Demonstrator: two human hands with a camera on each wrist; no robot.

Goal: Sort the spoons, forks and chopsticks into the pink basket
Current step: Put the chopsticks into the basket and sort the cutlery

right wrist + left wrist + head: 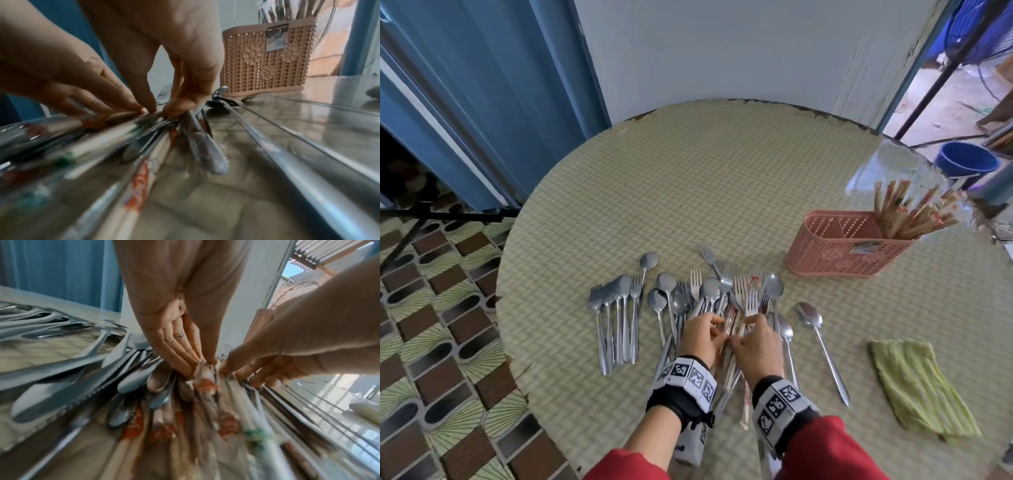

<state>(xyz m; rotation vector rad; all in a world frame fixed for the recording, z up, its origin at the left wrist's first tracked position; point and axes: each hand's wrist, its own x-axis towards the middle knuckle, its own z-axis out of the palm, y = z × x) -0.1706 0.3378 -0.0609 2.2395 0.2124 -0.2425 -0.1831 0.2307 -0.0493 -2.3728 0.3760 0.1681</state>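
A pile of steel spoons and forks point(709, 294) lies mid-table, with paper-wrapped chopsticks point(732, 323) mixed in. Both hands work in that pile. My left hand point(717, 330) pinches the wrapped chopsticks point(207, 386) between thumb and fingers point(180, 356). My right hand point(743, 329) meets it from the right, its fingertips point(179, 105) pinching the same bundle point(115, 139) among fork handles. The pink basket point(849, 253) stands to the right, with several chopsticks point(907, 212) upright in its right compartment. Its other compartments look empty.
A separate group of forks and spoons point(616, 318) lies left of the pile. One long spoon point(818, 342) lies to its right, and a green cloth point(917, 383) beyond that. The round table's edge point(517, 342) is close on the left. A blue bucket point(965, 159) sits on the floor beyond.
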